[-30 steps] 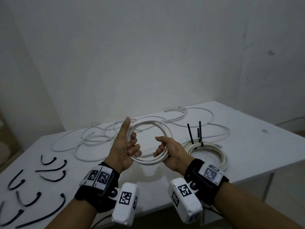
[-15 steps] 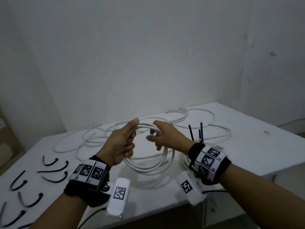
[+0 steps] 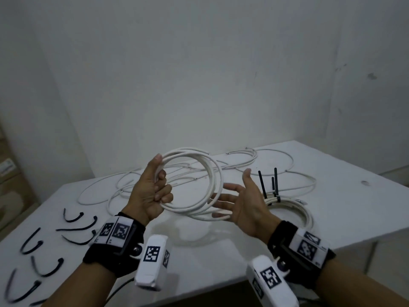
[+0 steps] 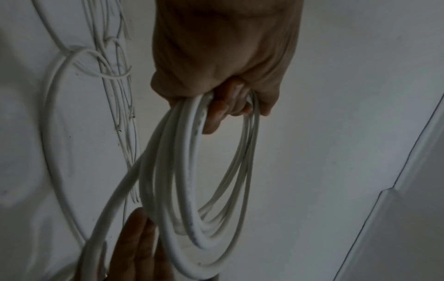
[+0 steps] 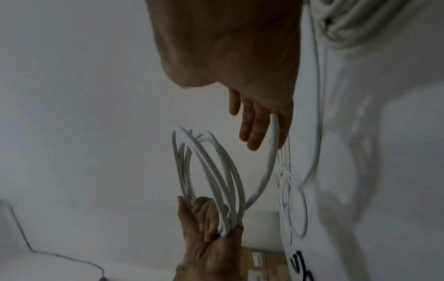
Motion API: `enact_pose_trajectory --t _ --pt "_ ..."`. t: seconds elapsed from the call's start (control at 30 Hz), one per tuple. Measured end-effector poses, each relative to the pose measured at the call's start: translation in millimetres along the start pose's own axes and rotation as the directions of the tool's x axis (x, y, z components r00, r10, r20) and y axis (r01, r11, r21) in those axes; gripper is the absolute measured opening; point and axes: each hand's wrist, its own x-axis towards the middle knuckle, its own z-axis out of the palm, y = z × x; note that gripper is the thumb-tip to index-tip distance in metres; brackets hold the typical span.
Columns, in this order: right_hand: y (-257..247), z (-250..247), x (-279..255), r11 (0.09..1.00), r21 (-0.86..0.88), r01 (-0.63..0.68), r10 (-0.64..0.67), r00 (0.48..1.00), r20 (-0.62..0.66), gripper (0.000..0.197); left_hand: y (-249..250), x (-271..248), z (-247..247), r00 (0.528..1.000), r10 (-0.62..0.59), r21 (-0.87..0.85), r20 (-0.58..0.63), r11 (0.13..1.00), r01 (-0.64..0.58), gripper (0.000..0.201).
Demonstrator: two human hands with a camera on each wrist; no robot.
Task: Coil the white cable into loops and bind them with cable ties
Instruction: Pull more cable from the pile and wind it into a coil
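Gripping a bundle of smooth, round white cable loops (image 3: 194, 185), the left hand (image 3: 148, 193) holds them upright above the matte white table (image 3: 221, 258) in the head view, fingers curled through the ring and thumb laid along its upper arc. Just right of those fingers, the right hand (image 3: 245, 202) is spread wide, palm up, fingers straight, with the lower strands of the coil lying across them. Beyond the right fingertips a finished coil (image 3: 296, 209) lies flat, cinched by black ties (image 3: 273, 185) whose stiff tails stand up. Loose cable (image 3: 155, 185) sprawls in thin curves past the left fingers, and curved black cable ties (image 3: 42, 247) lie scattered to their left. Both wrist bands (image 3: 117, 233) carry black-and-white square-patterned markers; no writing can be read.

From the left wrist, the left hand (image 4: 223, 62) has its fingers (image 4: 216, 116) wrapped round several glossy strands of the white cable loops (image 4: 192, 190), which hang as a long oval; the right hand's fingers (image 4: 137, 247) lie straight beside the bottom of the oval.

From the right wrist, the right hand (image 5: 240, 66) shows fingers (image 5: 254, 129) extended, one strand running between them and curving off to the white cable loops (image 5: 209, 171), which the left hand (image 5: 209, 237) holds gathered, opposite the right fingertips.
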Motion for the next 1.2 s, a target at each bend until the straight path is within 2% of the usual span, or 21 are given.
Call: enact_pose_trajectory --t 0.1,0.17,0.23,0.3,0.33,0.4,0.53,0.7,0.8,0.93,1.0,1.2 --pt "16.8 -0.8 -6.7 0.984 0.177 0.001 0.024 0.99 -0.142 0.068 -0.2 1.9 -1.2 1.0 0.009 -0.066 -0.012 0.998 -0.01 0.049" --pt "23.5 1.3 -10.2 0.955 0.298 0.013 0.047 0.98 -0.192 0.059 1.2 2.0 -0.9 1.0 0.008 -0.11 -0.028 0.994 -0.011 0.05" --pt "28.8 8.5 -13.4 0.94 0.339 -0.018 0.065 0.99 -0.126 0.044 1.9 1.8 -1.2 1.0 0.003 -0.158 -0.031 0.987 -0.008 0.051" --pt "35.3 18.1 -14.2 0.969 0.242 -0.043 0.044 0.999 0.003 0.021 -0.2 0.3 0.2 1.0 -0.016 -0.186 -0.014 0.982 0.013 0.053" --pt "38.1 24.0 -14.0 0.981 0.191 -0.038 0.031 0.999 0.041 0.017 -1.9 -0.8 1.4 1.0 -0.025 -0.19 -0.008 0.982 0.023 0.052" --pt "42.1 34.0 -13.9 0.99 0.144 0.011 -0.018 0.998 0.052 0.02 -6.3 -4.4 3.9 0.999 -0.028 -0.17 -0.015 0.985 0.025 0.05" --pt "43.1 38.9 -13.9 0.988 0.095 0.122 -0.119 0.992 -0.04 0.018 -13.1 -10.8 6.1 0.996 0.042 -0.052 -0.079 0.998 -0.046 0.045" --pt "48.1 35.3 -16.2 0.969 -0.08 0.233 -0.238 0.97 -0.054 0.015 -16.5 -13.3 2.2 0.993 0.038 -0.095 -0.111 0.994 -0.049 0.045" --pt "49.0 35.3 -13.3 0.943 -0.142 0.301 -0.317 0.942 -0.111 0.022 -22.5 -12.5 2.5 0.987 0.06 -0.07 -0.149 0.995 -0.071 0.044" --pt "49.1 42.6 -14.1 0.921 -0.145 0.361 -0.386 0.894 -0.227 0.042 -34.9 -14.0 9.5 0.965 0.115 -0.019 -0.234 0.992 -0.123 0.043" --pt "47.7 49.3 -16.3 0.928 -0.092 0.36 -0.372 0.892 -0.258 0.052 -39.3 -15.8 15.5 0.956 0.141 -0.013 -0.257 0.989 -0.149 0.044" --pt "34.6 53.3 -9.3 0.934 0.028 0.355 -0.331 0.893 -0.305 0.058 -43.7 -24.2 21.2 0.969 0.174 0.05 -0.178 0.985 -0.167 0.05"
